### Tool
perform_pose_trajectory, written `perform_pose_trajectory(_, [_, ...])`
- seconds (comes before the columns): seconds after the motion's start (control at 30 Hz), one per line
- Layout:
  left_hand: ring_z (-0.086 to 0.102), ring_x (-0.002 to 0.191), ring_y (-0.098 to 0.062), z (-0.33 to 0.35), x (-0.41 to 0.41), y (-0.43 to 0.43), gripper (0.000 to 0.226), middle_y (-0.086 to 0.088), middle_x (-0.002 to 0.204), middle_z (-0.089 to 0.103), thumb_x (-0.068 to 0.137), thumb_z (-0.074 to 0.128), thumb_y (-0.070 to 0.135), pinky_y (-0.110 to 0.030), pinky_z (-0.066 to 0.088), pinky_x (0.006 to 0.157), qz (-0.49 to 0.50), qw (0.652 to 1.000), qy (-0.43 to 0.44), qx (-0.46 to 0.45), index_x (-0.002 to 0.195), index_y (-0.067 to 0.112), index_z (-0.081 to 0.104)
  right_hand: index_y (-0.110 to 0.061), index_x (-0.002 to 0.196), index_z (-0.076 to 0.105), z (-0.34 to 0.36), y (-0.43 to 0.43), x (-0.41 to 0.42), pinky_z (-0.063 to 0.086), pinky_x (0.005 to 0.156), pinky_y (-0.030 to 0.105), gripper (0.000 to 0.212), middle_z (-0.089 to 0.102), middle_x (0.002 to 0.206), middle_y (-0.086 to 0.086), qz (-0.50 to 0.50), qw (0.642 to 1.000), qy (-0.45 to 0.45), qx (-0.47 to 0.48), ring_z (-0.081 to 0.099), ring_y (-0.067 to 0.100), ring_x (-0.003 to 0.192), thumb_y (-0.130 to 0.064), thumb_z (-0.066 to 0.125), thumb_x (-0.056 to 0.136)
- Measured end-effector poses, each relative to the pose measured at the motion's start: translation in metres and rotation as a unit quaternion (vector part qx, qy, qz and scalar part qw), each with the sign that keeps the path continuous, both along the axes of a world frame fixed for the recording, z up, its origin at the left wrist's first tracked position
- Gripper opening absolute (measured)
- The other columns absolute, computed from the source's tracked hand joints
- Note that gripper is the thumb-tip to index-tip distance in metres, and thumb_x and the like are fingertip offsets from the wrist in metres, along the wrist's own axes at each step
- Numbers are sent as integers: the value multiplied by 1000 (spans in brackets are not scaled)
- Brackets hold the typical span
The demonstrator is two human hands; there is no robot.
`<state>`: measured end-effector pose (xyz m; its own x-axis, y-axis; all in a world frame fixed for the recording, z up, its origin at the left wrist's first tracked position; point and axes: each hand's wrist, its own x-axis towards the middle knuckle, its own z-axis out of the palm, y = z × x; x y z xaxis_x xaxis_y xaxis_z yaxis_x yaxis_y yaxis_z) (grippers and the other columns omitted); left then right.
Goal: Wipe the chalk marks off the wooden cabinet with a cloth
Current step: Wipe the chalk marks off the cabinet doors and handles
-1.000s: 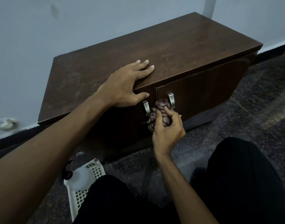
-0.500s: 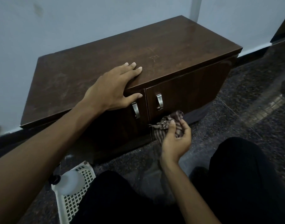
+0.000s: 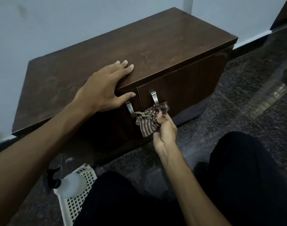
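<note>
Striped cloth is bunched in the right hand, fingers closed around it, pressed to the cabinet front just below two metal handles. Left hand lies flat and open on the top edge. Faint chalk marks show on top. White basket with a bottle sits on the floor nearby.

The cabinet stands on the floor against the wall behind it. The left hand lies on the cabinet's top at the front edge, above the left handle. The right hand holds the cloth before the doors (just below the right handle). A basket with a bottle in it sits on the floor, left of the person's legs.
</note>
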<state>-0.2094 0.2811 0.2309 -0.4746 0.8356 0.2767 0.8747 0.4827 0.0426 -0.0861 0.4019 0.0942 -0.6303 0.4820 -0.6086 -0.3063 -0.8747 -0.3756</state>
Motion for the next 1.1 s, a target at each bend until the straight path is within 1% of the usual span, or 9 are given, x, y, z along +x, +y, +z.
perform_pose_trajectory(0.1, [35, 146, -22, 0, -1, 0, 82, -6, 156, 41, 82, 63, 57, -45, 36, 116, -1, 1000, 2, -3, 150, 18, 41, -5, 109, 69, -6, -8, 0, 60, 72, 28, 26, 72, 93, 9, 9, 999, -36, 21, 69, 16, 83, 9, 60, 89])
perform_pose_trajectory(0.2, [34, 147, -21, 0, -1, -1, 82, -6, 156, 40, 83, 62, 58, -45, 36, 117, 0, 1000, 4, -4, 151, 18, 40, -4, 107, 70, -11, -13, -1, 60, 80, 35, 23, 72, 94, 11, 20, 997, -63, 28, 69, 19, 84, 8, 62, 88])
perform_pose_trajectory(0.33, [34, 146, -22, 0, 0, -1, 81, -7, 156, 40, 83, 62, 57, -45, 36, 117, 1, 1000, 6, -7, 151, 17, 41, -3, 113, 69, -7, 2, -4, 55, 94, 44, 30, 73, 104, 16, -11, 998, -43, 34, 70, 26, 100, 9, 61, 87])
perform_pose_trajectory(0.4, [35, 146, -23, 0, 0, 0, 81, -8, 156, 41, 83, 63, 56, -45, 36, 117, -1, 1000, 6, -6, 150, 16, 41, -5, 112, 70, -6, 6, -6, 55, 96, 45, 31, 74, 104, 15, -26, 997, -50, 48, 70, 27, 103, 9, 62, 85])
perform_pose_trajectory(0.6, [35, 146, -24, 1, 0, 0, 79, -8, 155, 42, 84, 68, 52, -43, 35, 117, -5, 1000, 10, -2, 150, 16, 42, -7, 106, 72, -3, -25, -6, 58, 90, 42, 22, 75, 98, 12, 4, 995, -73, 63, 72, 25, 97, 3, 65, 88])
perform_pose_trajectory(0.73, [34, 147, -23, -1, 0, -1, 80, -7, 156, 40, 84, 66, 54, -45, 36, 116, -2, 1000, 8, -3, 151, 17, 41, -3, 108, 70, 3, -9, -4, 59, 85, 36, 27, 74, 97, 14, -5, 999, -49, 24, 71, 22, 90, 10, 60, 87])
perform_pose_trajectory(0.97, [36, 145, -24, -1, -2, -1, 81, -8, 155, 42, 82, 62, 56, -48, 39, 114, -7, 1000, 3, 4, 150, 16, 42, -7, 110, 71, 6, -16, -5, 59, 70, 27, 26, 75, 92, 7, -19, 994, -83, 72, 72, 17, 85, 5, 61, 89])
perform_pose_trajectory(1.03, [36, 145, -23, -2, -2, -1, 81, -8, 155, 42, 82, 61, 57, -49, 40, 113, -8, 1000, 3, 5, 150, 16, 42, -9, 110, 71, 2, -26, -5, 60, 74, 29, 23, 76, 93, 6, 0, 993, -84, 87, 73, 17, 88, 1, 63, 90])
perform_pose_trajectory(1.1, [36, 146, -23, -2, -2, -1, 81, -7, 155, 42, 82, 61, 57, -49, 41, 113, -6, 1000, 6, 3, 150, 17, 42, -11, 109, 72, -1, -33, -4, 59, 84, 35, 22, 76, 98, 5, 24, 990, -87, 106, 73, 19, 94, -3, 65, 90])
